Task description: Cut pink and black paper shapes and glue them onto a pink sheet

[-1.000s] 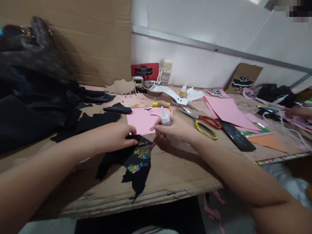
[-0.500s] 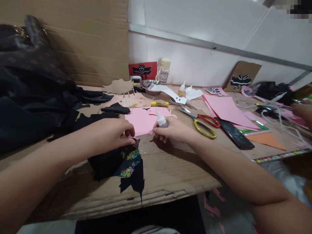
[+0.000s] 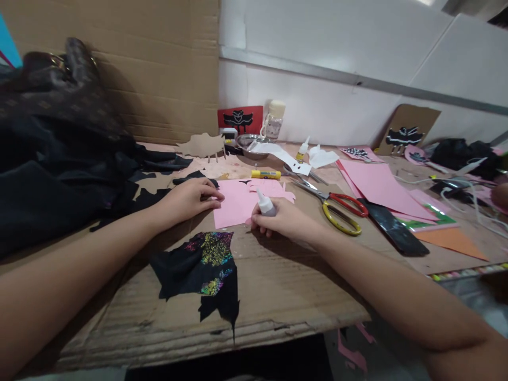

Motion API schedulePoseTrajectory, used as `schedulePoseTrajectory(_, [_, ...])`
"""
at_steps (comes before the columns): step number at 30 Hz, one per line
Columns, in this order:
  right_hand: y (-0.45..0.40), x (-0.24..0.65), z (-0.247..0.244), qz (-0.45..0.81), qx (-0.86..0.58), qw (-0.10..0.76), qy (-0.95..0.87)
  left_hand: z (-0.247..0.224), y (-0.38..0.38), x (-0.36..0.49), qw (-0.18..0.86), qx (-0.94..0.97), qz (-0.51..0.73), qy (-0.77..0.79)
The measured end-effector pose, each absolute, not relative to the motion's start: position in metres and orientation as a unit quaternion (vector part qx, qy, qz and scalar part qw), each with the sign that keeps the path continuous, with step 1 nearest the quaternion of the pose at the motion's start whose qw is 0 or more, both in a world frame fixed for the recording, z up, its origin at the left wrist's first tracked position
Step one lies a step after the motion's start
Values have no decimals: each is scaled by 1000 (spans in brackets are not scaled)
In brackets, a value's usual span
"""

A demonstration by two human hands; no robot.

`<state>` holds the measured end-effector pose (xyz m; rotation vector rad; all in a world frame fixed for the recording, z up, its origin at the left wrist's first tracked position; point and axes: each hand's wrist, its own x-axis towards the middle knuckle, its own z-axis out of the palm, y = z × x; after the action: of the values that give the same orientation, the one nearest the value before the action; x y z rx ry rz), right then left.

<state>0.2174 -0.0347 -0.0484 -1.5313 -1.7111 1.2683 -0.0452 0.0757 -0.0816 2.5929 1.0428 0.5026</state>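
My right hand (image 3: 273, 216) is closed around a small white bottle (image 3: 266, 205) with its nozzle pointing up, over the lower right of a pink sheet (image 3: 232, 203). The sheet lies flat on the cardboard (image 3: 278, 286). My left hand (image 3: 196, 198) rests at the sheet's left edge, fingers apart, holding nothing. Nearer to me lies a black cloth piece (image 3: 180, 270) with shiny multicoloured patches. Cut pink strips lie on the sheet's upper right part.
Scissors (image 3: 341, 209) and a black phone (image 3: 397, 227) lie right of my right hand. A yellow glue stick (image 3: 265, 174) is behind the sheet. Dark fabric and a bag (image 3: 99, 111) fill the left. Pink papers (image 3: 391, 188) lie at the right. Another person's hand (image 3: 500, 196) shows at the right edge.
My left hand has moved from the black cloth up to the pink sheet's left edge, its fingers now apart. More of the shiny cloth shows. The view has shifted slightly.
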Motion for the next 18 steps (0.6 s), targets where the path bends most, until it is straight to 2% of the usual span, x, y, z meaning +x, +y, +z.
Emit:
schedulePoseTrajectory(12, [-36,220,-56,451,-557,279,-639,-84,76,-44,96,887,203,403])
schedulePoseTrajectory(15, [-41,224,-59,394,-520,315,-690,-83,66,-48,94,909,192,357])
schedulePoseTrajectory(18, [-44,230,-62,347,-480,271,-759,-83,51,-54,119,948,115,272])
